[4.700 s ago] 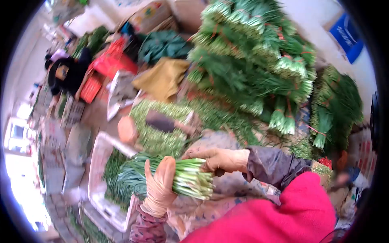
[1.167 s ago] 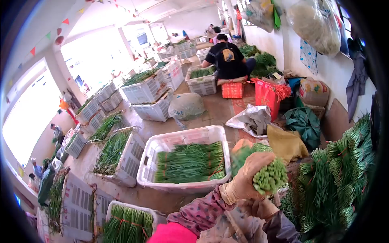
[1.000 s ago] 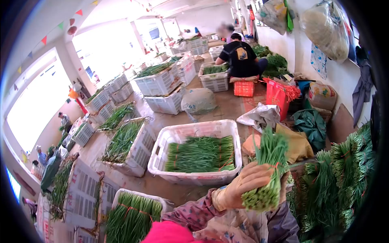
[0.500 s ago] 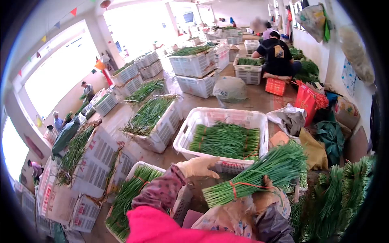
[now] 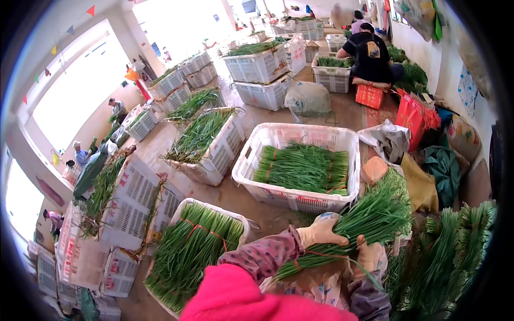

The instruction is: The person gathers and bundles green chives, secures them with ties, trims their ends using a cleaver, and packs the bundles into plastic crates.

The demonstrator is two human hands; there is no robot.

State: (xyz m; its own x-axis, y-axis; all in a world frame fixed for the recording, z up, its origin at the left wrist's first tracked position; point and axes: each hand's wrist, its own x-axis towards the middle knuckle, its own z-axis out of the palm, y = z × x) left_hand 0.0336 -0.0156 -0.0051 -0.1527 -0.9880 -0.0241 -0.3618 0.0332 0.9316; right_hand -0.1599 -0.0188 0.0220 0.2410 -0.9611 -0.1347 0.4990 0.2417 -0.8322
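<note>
A bundle of long green stalks lies slantwise over my lap, leaves to the upper right and cut ends to the lower left. Red ties cross its lower part. My left hand, gloved, rests on the bundle from the left with its fingers curled over it. On the right side my gloved right hand grips the bundle from below, thumb up. A thin green strand hangs over this hand. Beyond them, a white crate holds tied green bundles laid side by side.
Another crate of bundles stands at lower left, with stacked crates farther back. Bundles are piled at right. A yellow cloth and a red bag lie beyond. A person in black sits at the back.
My left hand has moved right from beside the bundle and now grips it. The bundle has shifted a little right, and the crates appear higher in view.
</note>
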